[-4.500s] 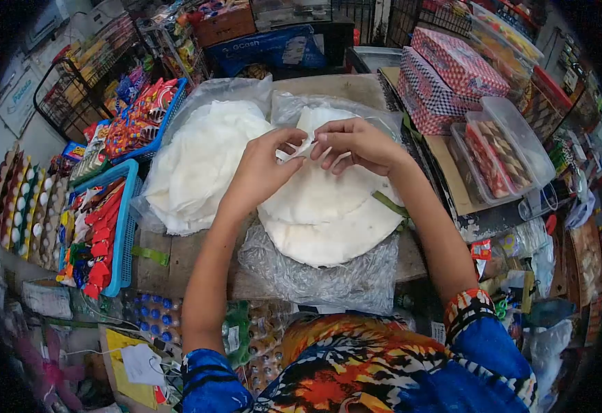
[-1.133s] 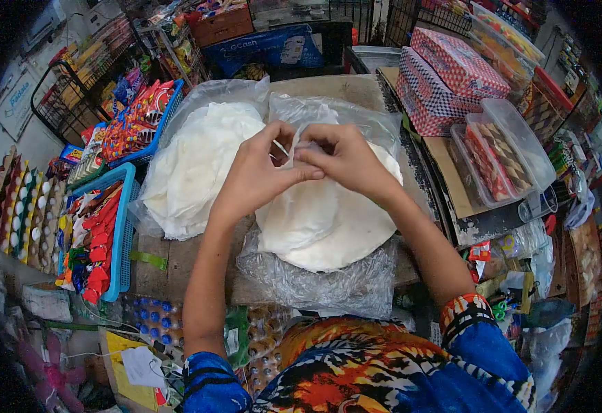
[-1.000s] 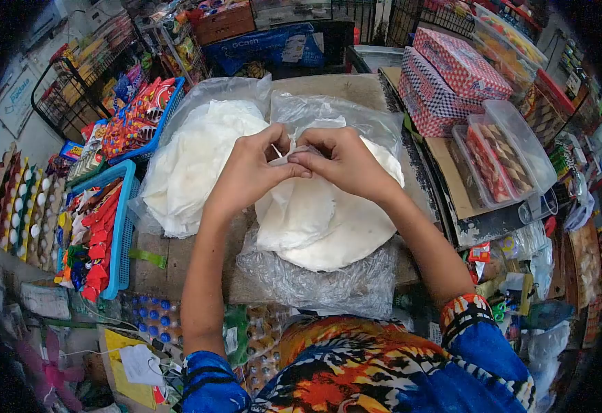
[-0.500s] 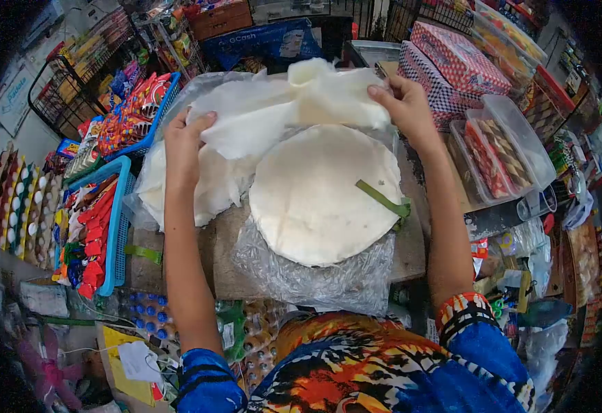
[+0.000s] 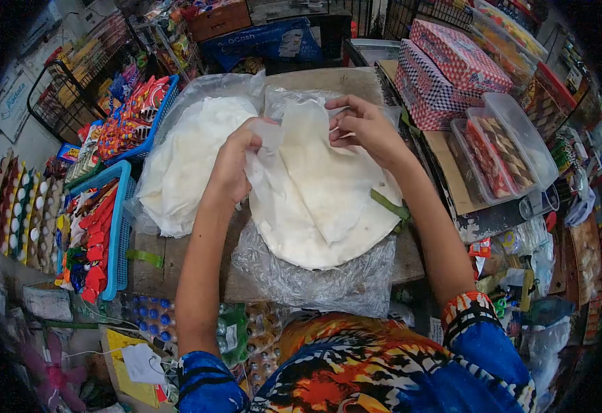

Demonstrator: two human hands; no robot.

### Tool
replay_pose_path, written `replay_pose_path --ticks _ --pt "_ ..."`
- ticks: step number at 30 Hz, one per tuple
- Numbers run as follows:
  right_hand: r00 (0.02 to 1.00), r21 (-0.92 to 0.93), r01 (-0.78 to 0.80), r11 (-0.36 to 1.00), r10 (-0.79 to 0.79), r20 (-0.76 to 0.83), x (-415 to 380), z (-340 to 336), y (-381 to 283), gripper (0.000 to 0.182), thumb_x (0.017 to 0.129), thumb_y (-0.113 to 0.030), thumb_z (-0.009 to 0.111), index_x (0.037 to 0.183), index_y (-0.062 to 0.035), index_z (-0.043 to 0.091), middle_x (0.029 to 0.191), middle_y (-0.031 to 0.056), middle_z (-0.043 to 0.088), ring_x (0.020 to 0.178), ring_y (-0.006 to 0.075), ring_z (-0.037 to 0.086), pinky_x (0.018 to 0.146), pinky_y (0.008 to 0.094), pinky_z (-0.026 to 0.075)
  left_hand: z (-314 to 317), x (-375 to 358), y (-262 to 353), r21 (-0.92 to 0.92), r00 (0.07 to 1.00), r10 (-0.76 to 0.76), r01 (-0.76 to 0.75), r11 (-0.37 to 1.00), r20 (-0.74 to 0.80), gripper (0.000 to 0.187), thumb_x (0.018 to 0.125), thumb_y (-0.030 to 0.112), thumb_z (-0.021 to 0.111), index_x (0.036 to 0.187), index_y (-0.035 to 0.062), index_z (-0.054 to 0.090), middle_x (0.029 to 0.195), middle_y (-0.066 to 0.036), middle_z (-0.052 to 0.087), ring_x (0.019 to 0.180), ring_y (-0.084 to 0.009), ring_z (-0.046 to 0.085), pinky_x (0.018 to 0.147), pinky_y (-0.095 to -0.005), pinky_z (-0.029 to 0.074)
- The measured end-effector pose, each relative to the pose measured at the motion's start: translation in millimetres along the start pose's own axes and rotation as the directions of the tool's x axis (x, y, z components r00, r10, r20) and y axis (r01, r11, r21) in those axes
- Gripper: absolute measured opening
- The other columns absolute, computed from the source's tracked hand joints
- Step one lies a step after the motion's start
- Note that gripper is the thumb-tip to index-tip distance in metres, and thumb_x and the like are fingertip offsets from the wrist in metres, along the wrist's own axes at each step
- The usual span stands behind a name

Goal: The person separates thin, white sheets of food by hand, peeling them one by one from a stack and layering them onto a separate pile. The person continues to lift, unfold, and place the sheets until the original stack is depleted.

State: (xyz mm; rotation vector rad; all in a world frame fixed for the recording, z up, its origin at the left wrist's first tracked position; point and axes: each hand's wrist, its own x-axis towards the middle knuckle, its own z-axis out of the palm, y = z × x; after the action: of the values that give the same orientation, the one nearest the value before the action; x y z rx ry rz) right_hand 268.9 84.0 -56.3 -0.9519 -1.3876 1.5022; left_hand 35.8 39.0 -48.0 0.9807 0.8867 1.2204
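Note:
A round stack of thin, pale spring roll wrappers [image 5: 356, 206] lies on crumpled clear plastic in front of me. Over its left half hangs one loose wrapper [image 5: 308, 151], partly folded and translucent. My left hand [image 5: 235, 162] pinches this sheet at its left edge. Close by the sheet's upper right edge is my right hand [image 5: 363, 127], its fingers curled but apart. To the left, a second pile of wrappers [image 5: 187, 165] rests in an open plastic bag. A green strip [image 5: 389, 204] lies on the stack's right edge.
The wooden board [image 5: 211, 261] carries both piles. Blue baskets of snack packs [image 5: 123, 227] and egg trays [image 5: 22, 206] stand left. Checkered boxes [image 5: 452, 69] and a clear tub of wafer sticks [image 5: 500, 151] stand right. Bottles [image 5: 232, 334] are below the board's front edge.
Both hands have come nearer, from beyond the stack to over it. The wrapper stretched between them now hangs over the stack from my left hand; my right fingers have opened off it.

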Motion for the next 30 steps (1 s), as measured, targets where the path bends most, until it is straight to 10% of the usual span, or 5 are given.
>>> replay_pose_path --ticks 7,19,25,29,30 --pt "0.943 -0.631 0.189 0.753 -0.319 -0.098 7.3 7.3 17.2 0.054 0.079 -0.026 0.070 0.122 0.0004 0.052 0.103 0.0130 0.061 0.081 0.0149 0.061 0.069 0.0251 0.048 13.2 -17.0 16.8 0.220 0.997 0.027 -0.041 0.975 0.066 0.038 0.080 0.016 0.059 0.114 0.0003 0.053 0.105 -0.010 0.060 0.094 -0.0156 0.059 0.084 -0.0284 0.047" --pt "0.972 -0.170 0.222 0.960 -0.231 -0.037 -2.1 24.0 4.7 0.026 0.086 -0.024 0.063 0.097 -0.0005 0.068 0.079 0.0015 0.065 0.064 0.0087 0.054 0.059 0.0253 0.044 -5.9 7.2 -8.9 0.851 0.748 0.661 -0.381 0.362 0.054 0.029 0.084 0.023 0.067 0.092 -0.0051 0.064 0.080 -0.013 0.068 0.069 -0.0140 0.056 0.066 -0.0301 0.046" --pt "0.800 -0.579 0.381 0.721 -0.571 -0.184 6.9 15.1 2.6 0.032 0.089 -0.029 0.061 0.083 0.0020 0.067 0.066 0.0013 0.061 0.060 0.0089 0.054 0.056 0.0258 0.043 -19.3 4.7 5.1 0.748 0.794 0.568 -0.240 0.618 -0.214 0.031 0.086 0.029 0.066 0.093 -0.0009 0.068 0.079 -0.005 0.066 0.070 -0.0104 0.055 0.063 -0.0276 0.045" --pt "0.774 -0.010 0.344 0.939 -0.290 -0.564 8.3 -31.8 -11.8 0.031 0.090 -0.027 0.060 0.074 -0.0015 0.064 0.055 -0.0042 0.047 0.042 0.0063 0.039 0.039 0.0242 0.030 -119.0 36.4 19.3 0.903 0.418 0.889 -0.281 0.324 -0.189 0.039 0.087 0.030 0.065 0.097 -0.0076 0.065 0.084 -0.013 0.067 0.068 -0.0141 0.057 0.063 -0.0288 0.048" --pt "0.713 0.015 0.416 0.909 -0.316 -0.626 6.3 -47.5 -16.2 0.030 0.091 -0.027 0.060 0.073 -0.0037 0.063 0.054 -0.0054 0.044 0.041 0.0050 0.035 0.038 0.0236 0.026 -134.0 24.5 36.1 0.797 0.436 0.781 -0.202 0.569 -0.447 0.038 0.086 0.029 0.066 0.101 -0.0067 0.065 0.087 -0.013 0.067 0.070 -0.0150 0.059 0.064 -0.0293 0.049"
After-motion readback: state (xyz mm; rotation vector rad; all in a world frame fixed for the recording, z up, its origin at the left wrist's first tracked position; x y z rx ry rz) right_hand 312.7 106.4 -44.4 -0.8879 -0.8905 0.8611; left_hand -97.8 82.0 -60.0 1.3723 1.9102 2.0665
